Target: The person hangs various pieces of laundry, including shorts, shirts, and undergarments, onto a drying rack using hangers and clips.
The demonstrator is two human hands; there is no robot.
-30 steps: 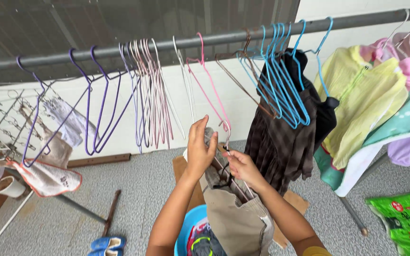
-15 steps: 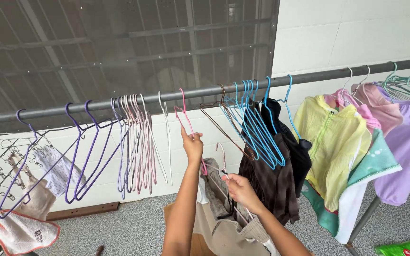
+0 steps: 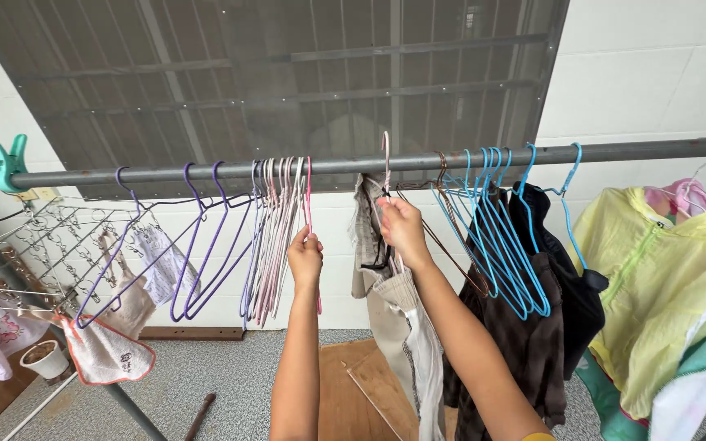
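A grey metal rail runs across the view. My right hand grips a pale pink wire hanger whose hook sits over the rail. A beige garment hangs from that hanger. My left hand is closed on a pink empty hanger, pressed against a bunch of pink and white hangers to its left. Purple hangers hang further left, blue hangers to the right of my right hand.
A dark plaid garment and a yellow shirt hang at the right. A green clothes peg clips the rail at far left. A wire clip rack with small cloths hangs below it. Cardboard lies on the floor.
My right hand lifted the hanger with the beige garment up and hooked it on the rail. My left hand pushed the pink hanger left against the bunch. The camera tilted upward.
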